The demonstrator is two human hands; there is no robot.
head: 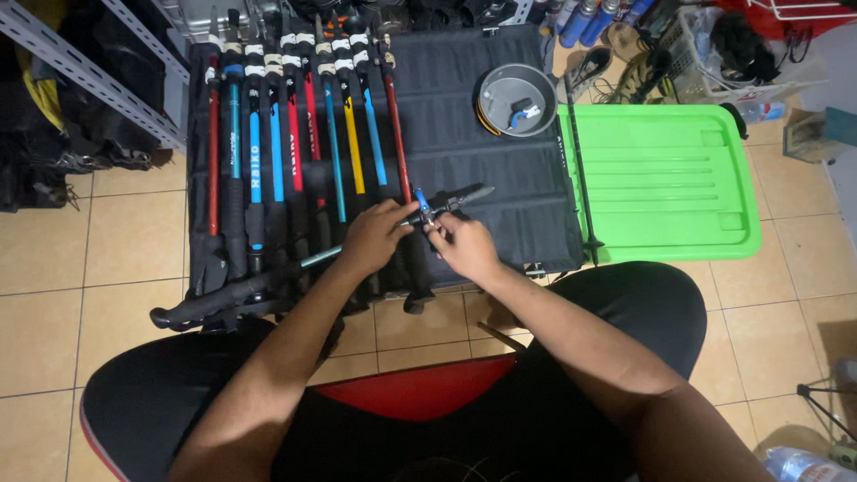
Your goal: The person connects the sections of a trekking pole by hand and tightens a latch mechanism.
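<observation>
A trekking pole [268, 281] with a black handle at the lower left and a teal shaft lies slanted across a dark mat [482, 134]. My left hand [375, 236] grips its shaft near the blue clamp [420, 203]. My right hand [464, 245] pinches the pole just past the clamp, where a thin grey tip section [469, 196] sticks out to the right.
Several folded trekking poles [295, 134] in red, blue, teal and yellow lie side by side on the mat's left half. A grey pot [516, 98] with small parts sits at the mat's top right. A green plastic lid [665, 178] lies right, with a black pole [578, 170] along its edge.
</observation>
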